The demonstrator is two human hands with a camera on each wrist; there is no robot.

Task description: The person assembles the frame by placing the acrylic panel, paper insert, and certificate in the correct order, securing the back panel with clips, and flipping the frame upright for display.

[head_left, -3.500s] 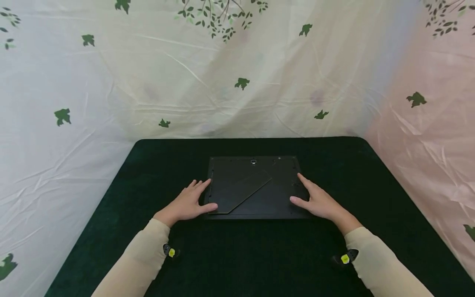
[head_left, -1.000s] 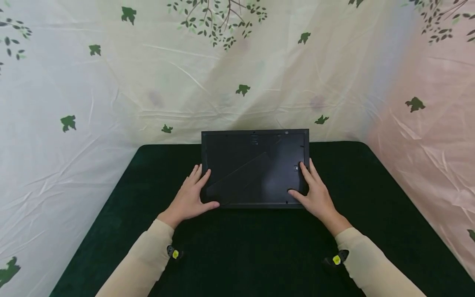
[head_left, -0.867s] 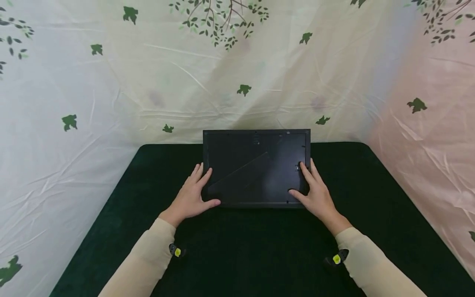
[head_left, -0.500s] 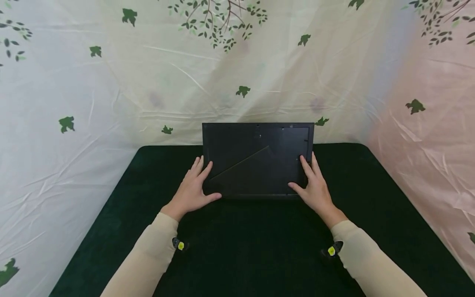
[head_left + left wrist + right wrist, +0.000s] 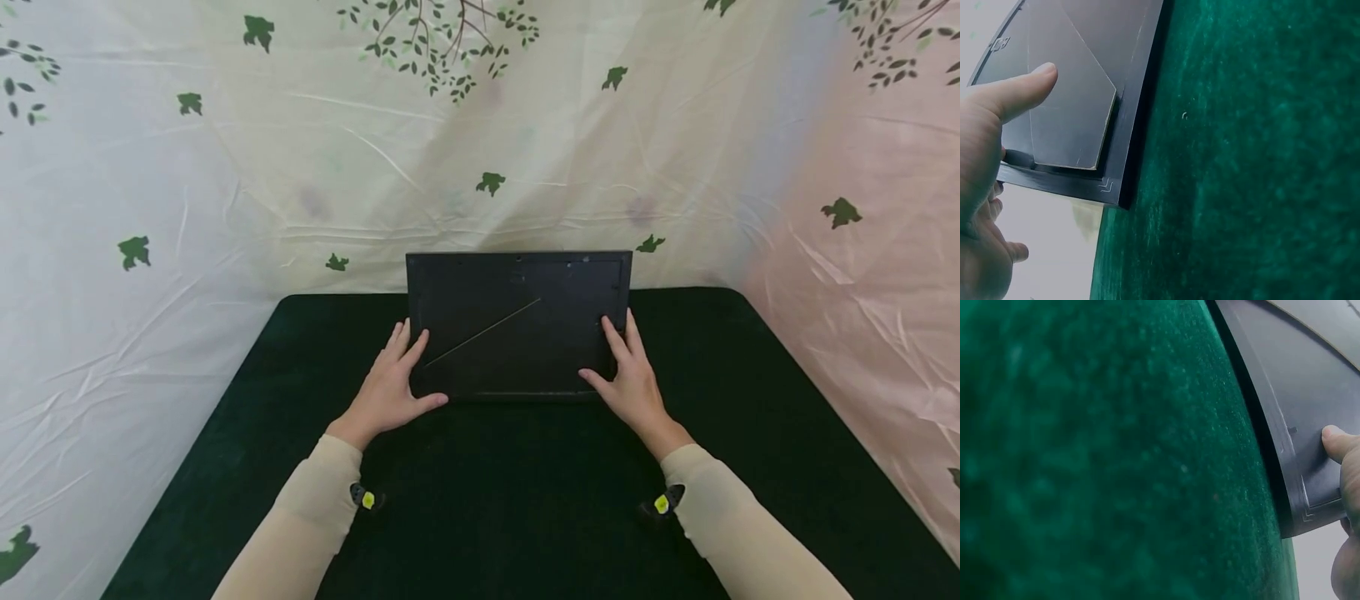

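A black picture frame [image 5: 517, 350] is tipped up over the table, its back towards me and its top edge overlapping the backdrop. My left hand [image 5: 386, 387] holds its left side and my right hand [image 5: 636, 387] its right side. In the left wrist view the left thumb [image 5: 1032, 90] lies over the backing, the other fingers beyond the side edge. The stand flap [image 5: 1079, 134] lies close to the backing. The right thumb [image 5: 1337, 442] presses the backing near the lower corner in the right wrist view. The frame's front is hidden.
Dark green cloth covers the table [image 5: 495, 508], whose far edge meets a pale hanging backdrop [image 5: 360, 183] printed with leaves. A pinkish stretch of cloth [image 5: 877, 300] hangs at the right. Each wrist carries a small camera with a yellow mark.
The frame lay flat at first between the spread hands. Both hands have since gripped it and tilted its far edge up; in the last second it rose slightly further, then stayed nearly still.
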